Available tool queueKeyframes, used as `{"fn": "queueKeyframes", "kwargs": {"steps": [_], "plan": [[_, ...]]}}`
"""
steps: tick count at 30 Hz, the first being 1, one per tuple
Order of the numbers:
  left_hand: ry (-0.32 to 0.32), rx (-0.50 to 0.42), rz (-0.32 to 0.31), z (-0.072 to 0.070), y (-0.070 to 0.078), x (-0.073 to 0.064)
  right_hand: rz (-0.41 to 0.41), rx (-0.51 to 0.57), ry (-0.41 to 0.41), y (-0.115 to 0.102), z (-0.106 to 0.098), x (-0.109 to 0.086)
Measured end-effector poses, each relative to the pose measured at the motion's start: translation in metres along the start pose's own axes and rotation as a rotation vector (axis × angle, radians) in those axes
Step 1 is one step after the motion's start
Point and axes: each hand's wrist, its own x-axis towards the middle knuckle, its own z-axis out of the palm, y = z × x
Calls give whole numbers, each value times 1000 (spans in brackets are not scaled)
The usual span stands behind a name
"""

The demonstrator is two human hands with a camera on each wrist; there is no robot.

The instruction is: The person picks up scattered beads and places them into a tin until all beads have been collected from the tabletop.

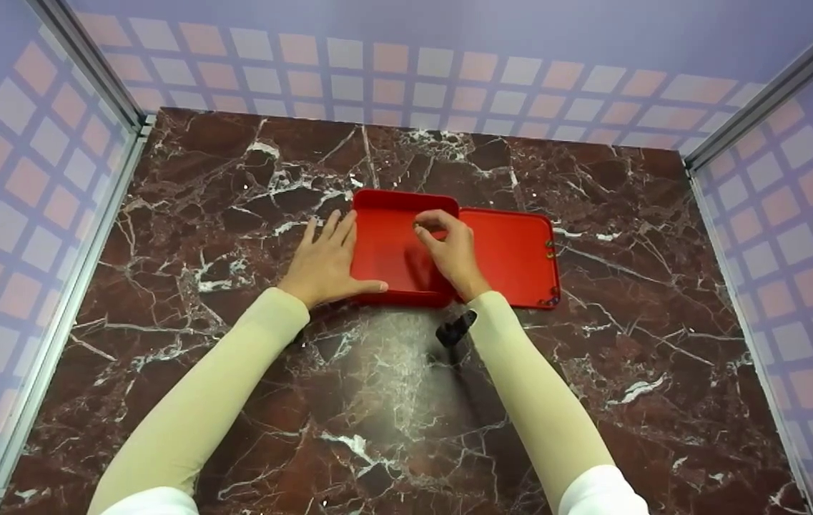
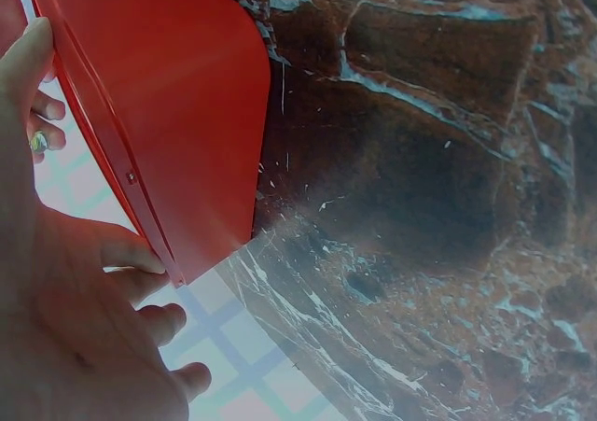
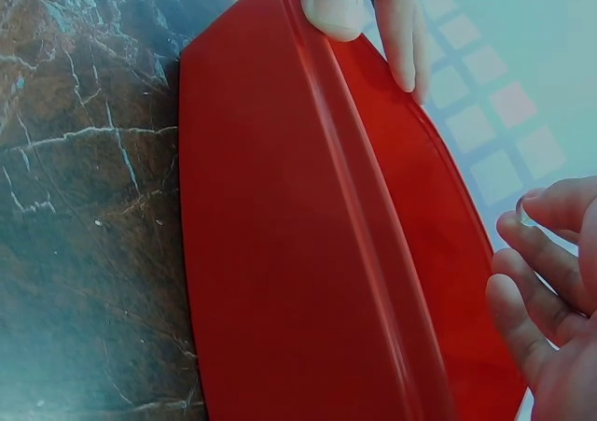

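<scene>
A red box [image 1: 386,247] stands with its opening upward, its hinged lid [image 1: 503,257] folded out flat to the right. My left hand [image 1: 322,268] steadies the box at its left side, fingers spread and straight, thumb over the near rim. Above the inside of the box, my right hand [image 1: 455,250] pinches a small glass marble [image 3: 522,212] between thumb and fingertips. That marble [image 2: 38,142] shows yellow-green in the left wrist view. Several more small marbles [image 1: 550,249] lie along the lid's right edge, some in its near corner.
The box rests on a dark red, white-veined stone-patterned tabletop [image 1: 628,343]. Checkered panels [image 1: 392,79] in metal frames enclose the back and both sides. A black wrist camera [image 1: 455,329] sticks out from the right sleeve.
</scene>
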Motion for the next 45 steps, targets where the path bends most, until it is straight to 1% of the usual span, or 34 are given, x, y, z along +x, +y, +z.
{"fn": "queueKeyframes", "kwargs": {"steps": [7, 19, 26, 32, 38, 45], "plan": [[1, -5, 2, -1, 1, 0, -7, 14, 3, -1, 0, -1], [-10, 41, 3, -3, 3, 0, -13, 19, 4, -3, 0, -1], [1, 25, 7, -1, 2, 2, -20, 10, 3, -4, -1, -1], [6, 33, 6, 0, 2, 1, -25, 20, 2, -4, -1, -2], [-3, 37, 8, 0, 2, 2, -33, 28, 1, -4, -1, -2], [-10, 11, -1, 0, 1, 1, -30, 4, 8, -4, -4, -2]]}}
